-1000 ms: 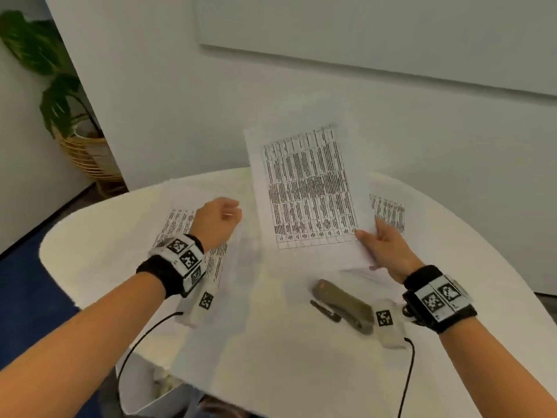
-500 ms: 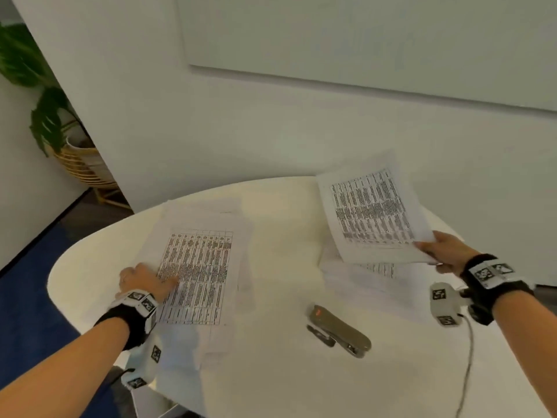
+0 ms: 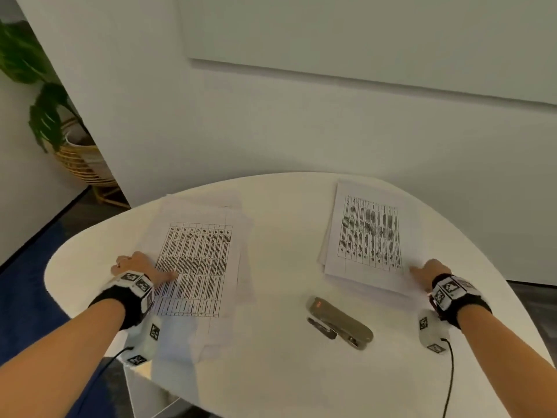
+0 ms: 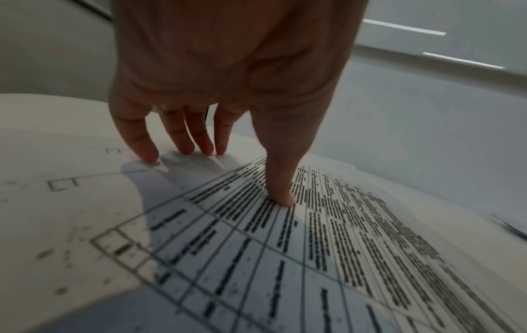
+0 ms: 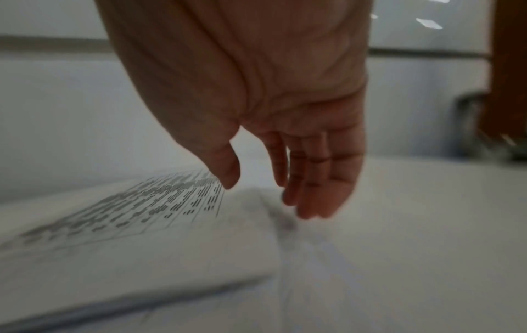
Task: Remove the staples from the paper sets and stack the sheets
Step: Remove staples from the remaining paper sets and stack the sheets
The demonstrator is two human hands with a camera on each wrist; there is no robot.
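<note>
Two piles of white sheets printed with black tables lie flat and well apart on the table: the left pile (image 3: 199, 260) loosely fanned with offset edges, the right stack (image 3: 369, 236) tidier, and a grey staple remover (image 3: 339, 325) near between them.

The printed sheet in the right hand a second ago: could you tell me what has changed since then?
The right hand carried the printed table sheet rightwards, laid it on the right paper stack and let go. The left hand, fisted earlier, now rests its fingers on the left paper pile. The grey stapler stayed put.
</note>
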